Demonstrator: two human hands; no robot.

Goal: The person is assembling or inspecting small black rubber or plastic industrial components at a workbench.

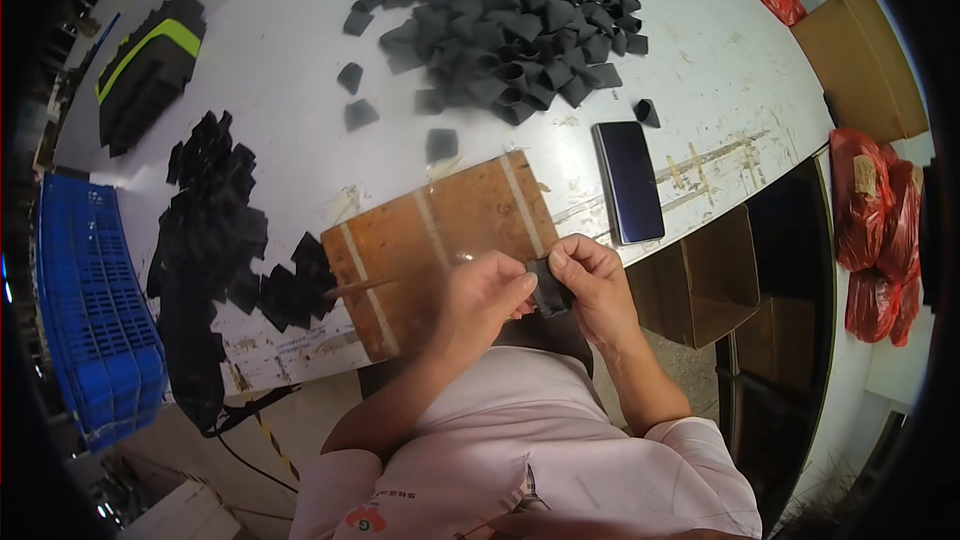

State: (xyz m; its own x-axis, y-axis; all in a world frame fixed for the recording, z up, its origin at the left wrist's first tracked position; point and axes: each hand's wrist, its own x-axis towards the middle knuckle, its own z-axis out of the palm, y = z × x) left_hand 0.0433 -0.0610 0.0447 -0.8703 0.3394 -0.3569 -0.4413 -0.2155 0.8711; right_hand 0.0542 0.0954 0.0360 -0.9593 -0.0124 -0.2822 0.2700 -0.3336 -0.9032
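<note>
In front of my body, over the lower right corner of a brown wooden board (455, 210), both hands meet at a small black fabric piece (550, 292). My right hand (598, 288) pinches it between thumb and fingers from the right. The fingertips of my left hand (487, 292) are closed at its left edge. Pale tape strips cross the board. A thin brown stick-like thing (365, 287) lies across the board's left edge; its kind is unclear. Left of the board, a chain of black fabric pieces (215, 225) runs down over the table edge.
A large heap of small dark fabric pieces (510, 20) covers the far middle of the white table (280, 70). A phone (630, 183) lies right of the board. A black stack with a yellow-green stripe (150, 70), a blue crate (100, 310), cardboard boxes (865, 60) and red bags (870, 230) surround the workplace.
</note>
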